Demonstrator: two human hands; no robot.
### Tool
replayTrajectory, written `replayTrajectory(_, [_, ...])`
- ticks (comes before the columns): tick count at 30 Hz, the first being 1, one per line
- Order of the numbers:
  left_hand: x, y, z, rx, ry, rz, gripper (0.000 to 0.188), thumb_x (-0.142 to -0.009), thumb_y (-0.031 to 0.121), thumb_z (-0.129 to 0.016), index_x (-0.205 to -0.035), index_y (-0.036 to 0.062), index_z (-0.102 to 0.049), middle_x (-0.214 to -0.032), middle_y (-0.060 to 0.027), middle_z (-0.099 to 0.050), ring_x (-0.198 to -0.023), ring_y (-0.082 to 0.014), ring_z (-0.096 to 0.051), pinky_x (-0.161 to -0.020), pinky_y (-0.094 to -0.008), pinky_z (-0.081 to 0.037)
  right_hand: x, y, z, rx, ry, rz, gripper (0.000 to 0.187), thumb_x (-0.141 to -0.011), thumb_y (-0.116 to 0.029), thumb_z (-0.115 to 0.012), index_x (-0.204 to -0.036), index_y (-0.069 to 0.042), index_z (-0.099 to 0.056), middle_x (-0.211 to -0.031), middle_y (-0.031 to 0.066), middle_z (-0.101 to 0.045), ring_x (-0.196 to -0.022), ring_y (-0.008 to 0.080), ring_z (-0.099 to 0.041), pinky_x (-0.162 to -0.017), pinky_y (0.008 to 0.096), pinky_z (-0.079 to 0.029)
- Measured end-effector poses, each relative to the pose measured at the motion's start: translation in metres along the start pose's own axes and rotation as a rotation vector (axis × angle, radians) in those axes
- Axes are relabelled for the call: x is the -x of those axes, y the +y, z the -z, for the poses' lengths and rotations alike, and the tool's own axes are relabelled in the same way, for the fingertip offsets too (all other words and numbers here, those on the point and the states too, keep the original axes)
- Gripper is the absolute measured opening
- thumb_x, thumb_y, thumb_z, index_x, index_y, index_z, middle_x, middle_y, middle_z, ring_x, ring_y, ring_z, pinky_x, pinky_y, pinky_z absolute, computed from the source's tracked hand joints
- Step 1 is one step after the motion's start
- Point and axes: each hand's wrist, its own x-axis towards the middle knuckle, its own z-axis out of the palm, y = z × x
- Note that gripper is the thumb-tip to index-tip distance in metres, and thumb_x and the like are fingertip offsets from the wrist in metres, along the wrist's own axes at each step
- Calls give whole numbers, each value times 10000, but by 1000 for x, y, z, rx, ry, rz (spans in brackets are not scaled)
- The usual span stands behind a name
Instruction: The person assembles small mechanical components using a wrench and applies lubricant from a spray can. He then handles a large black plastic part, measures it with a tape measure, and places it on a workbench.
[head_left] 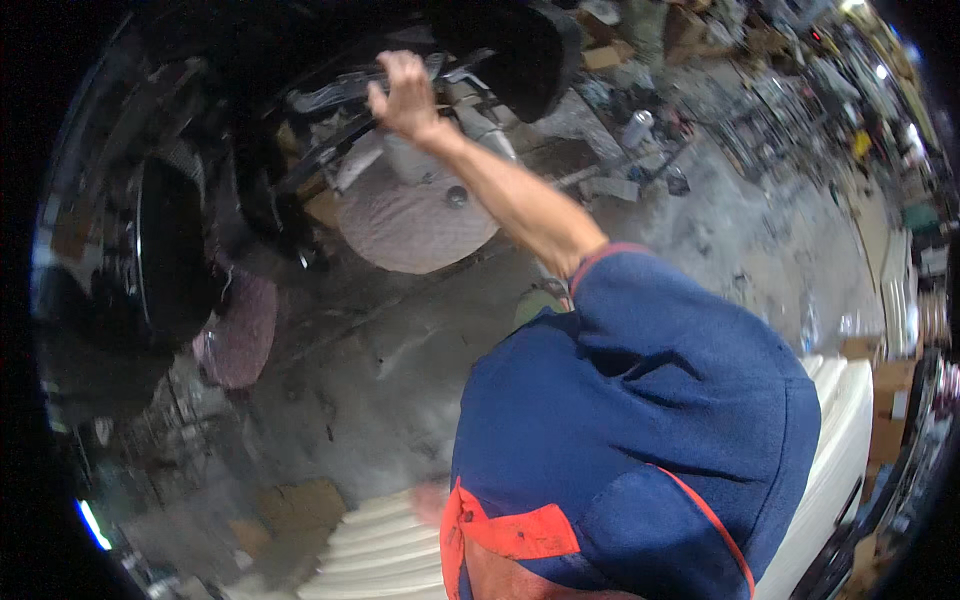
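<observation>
My right arm reaches forward and to the left, in a dark blue sleeve with a red edge. My right hand [407,98] has its fingers stretched out and its thumb apart, and nothing shows in it. It is over grey metal parts [340,92], beside a large black rounded shape [525,60]; whether it touches them I cannot tell. Below the hand lies a broad pinkish-grey rounded panel [415,232], with a pale upright piece [408,160] and a small dark round thing [457,196] on it. My left hand does not show clearly.
Dark bulky shapes [175,250] stand at the left, with a pink rounded piece [243,335] near them. A silvery can [637,128] and scattered clutter lie on the grey floor [720,215]. White ribbed material [375,545] is behind me; cardboard boxes [890,410] stand at the right.
</observation>
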Motion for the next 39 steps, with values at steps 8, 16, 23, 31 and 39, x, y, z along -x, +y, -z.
replayTrajectory(8, [-24,-39,-210,-490,-1005,199,347,-979,260,-646,-1175,-24,-616,-1017,-148,-655,-1052,-331,-677,-883,-438,-538,297,87,189,-114,-1572,-438,453,-775,-247,-732,-1156,-14,-657,-1083,203,-687,-995,371,-671,-816,488,-543])
replayTrajectory(16, [-74,12,-262,-376,-425,139,313,-991,318,-642,-955,9,-616,-757,-121,-630,-645,-304,-682,-578,-420,-541,590,266,538,888,-1488,-1344,119,-765,-210,-739,-761,-97,-774,-815,126,-756,-704,247,-719,-651,409,-584])
replayTrajectory(23, [-10,-31,-296,-698,-615,182,340,-1000,337,-591,-975,1,-630,-806,-124,-633,-744,-270,-662,-640,-413,-515,521,299,493,98,-566,-1985,195,-803,-140,-679,-899,23,-723,-750,131,-706,-587,226,-696,-473,377,-543])
replayTrajectory(31, [63,-80,-431,-1272,-1045,-238,415,-1013,368,-572,-1112,-17,-691,-1036,-168,-715,-973,-258,-671,-841,-438,-520,365,336,425,-195,-728,-1666,406,-868,-125,-692,-1259,-21,-651,-1061,124,-737,-818,228,-738,-606,370,-594])
replayTrajectory(39, [0,-69,-497,-741,-800,236,309,-1005,267,-605,-1147,-6,-624,-985,-141,-698,-810,-319,-679,-653,-465,-541,436,310,501,-77,-634,-1957,375,-837,-124,-687,-1203,-47,-667,-976,116,-729,-757,229,-727,-570,368,-590])
